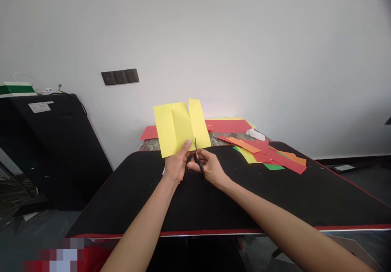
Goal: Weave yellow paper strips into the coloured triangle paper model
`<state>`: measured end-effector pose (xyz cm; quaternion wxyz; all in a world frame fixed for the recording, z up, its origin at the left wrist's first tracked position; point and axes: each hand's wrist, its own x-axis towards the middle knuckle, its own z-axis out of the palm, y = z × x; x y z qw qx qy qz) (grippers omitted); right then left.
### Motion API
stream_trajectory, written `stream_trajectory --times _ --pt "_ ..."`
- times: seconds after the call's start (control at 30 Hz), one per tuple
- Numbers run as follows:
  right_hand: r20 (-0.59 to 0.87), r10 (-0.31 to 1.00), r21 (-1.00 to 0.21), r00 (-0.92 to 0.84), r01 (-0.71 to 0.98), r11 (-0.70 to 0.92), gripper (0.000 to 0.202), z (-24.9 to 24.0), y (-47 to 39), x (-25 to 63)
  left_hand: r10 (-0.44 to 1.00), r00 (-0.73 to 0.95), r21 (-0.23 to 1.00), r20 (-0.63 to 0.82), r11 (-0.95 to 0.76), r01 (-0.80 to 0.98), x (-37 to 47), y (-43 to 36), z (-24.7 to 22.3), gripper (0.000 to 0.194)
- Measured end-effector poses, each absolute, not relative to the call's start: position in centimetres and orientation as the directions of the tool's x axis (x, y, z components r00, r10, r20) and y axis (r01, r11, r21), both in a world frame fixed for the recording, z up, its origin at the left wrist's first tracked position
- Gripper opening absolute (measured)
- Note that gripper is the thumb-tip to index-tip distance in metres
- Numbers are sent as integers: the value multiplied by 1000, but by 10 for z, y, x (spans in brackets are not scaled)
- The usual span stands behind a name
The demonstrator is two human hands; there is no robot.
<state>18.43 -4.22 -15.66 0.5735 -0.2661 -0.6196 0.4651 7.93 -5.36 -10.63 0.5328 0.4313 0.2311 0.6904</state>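
Observation:
A creased yellow sheet (166,129) is held up over the black mat by my left hand (176,164), whose thumb presses on its lower edge. A slit runs down from the sheet's top, and a strip (198,121) stands apart at its right side. Black-handled scissors (199,165) are in my right hand (212,168), with the blades pointing up at the sheet's bottom edge near the slit. My two hands are close together, and the fingers behind the paper are partly hidden.
Colored paper strips (287,162) lie overlapping on the right of the black mat (238,206). Behind are red sheets (229,126) and a crumpled white tissue (255,134). A black cabinet (55,141) stands at the left, and a wall with sockets (120,76) is at the back.

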Motion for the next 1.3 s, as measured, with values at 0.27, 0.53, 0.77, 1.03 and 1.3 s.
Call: stream_trajectory --times 0.27,0.53,0.77,1.03,1.3 --pt "459 863 -885 -211 -196 423 52 -156 -44 185 936 -111 768 334 -338 -543 80 -55 -107 23" --pt "463 854 -882 -240 -222 416 48 -154 -46 185 935 -139 768 328 -349 -537 82 -56 -106 24" --pt "453 855 -888 -252 -209 409 50 -151 -48 186 939 -140 778 313 -338 -529 82 -57 -106 21" --pt "442 861 -895 -250 -190 405 49 -151 -48 186 945 -138 786 298 -324 -526 82 -57 -106 23" --pt "446 859 -893 -253 -199 405 50 -152 -47 185 951 -125 799 283 -306 -518 83 -58 -106 23"
